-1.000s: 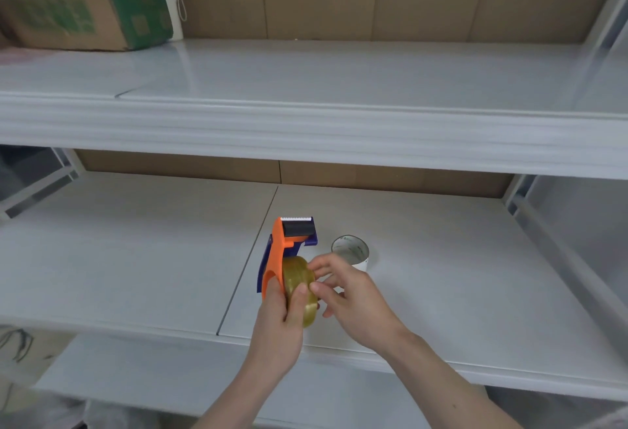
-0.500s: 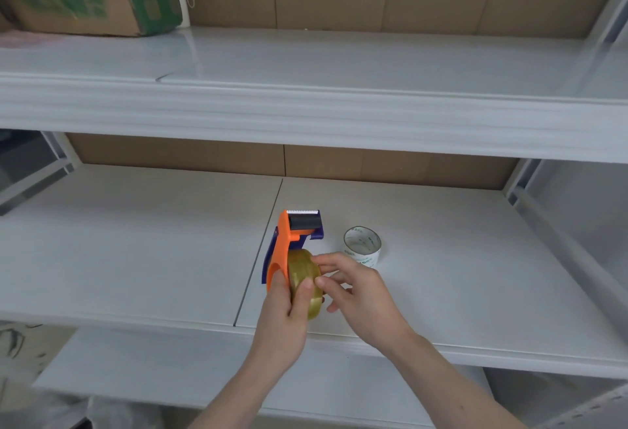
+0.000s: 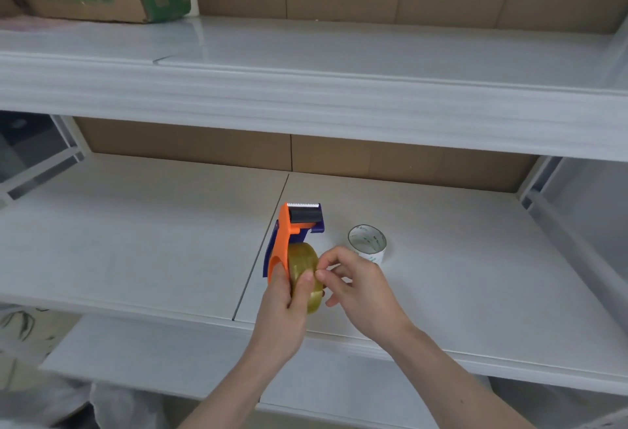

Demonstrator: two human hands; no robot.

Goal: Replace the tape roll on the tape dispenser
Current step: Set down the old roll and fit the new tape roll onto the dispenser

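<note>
Here the new roll looks seated, so the step in hand is probably finding the loose end of the tape and peeling it free to feed toward the blade. To do it well, steady the body with one hand, lift the end with a fingernail rather than a pinch of the whole width, and pull straight along the roll so the strip does not split or fold onto itself; the serrated edge at the far end is worth keeping fingers away from.

The left hand [image 3: 283, 306] is closed around the orange and blue tape dispenser [image 3: 289, 241], palm on the handle side and thumb pressed on the rim of the yellowish tape roll [image 3: 304, 267] mounted on it. The right hand [image 3: 356, 287] is loosely curled, its thumb and forefinger tips brought together against the roll's right face; whether they have caught the tape end cannot be told. The dispenser is held just above the front of the lower shelf [image 3: 136, 241], blade pointing away. The empty white core [image 3: 367, 246] stands on the shelf just right of it, near the right hand's knuckles.
</note>
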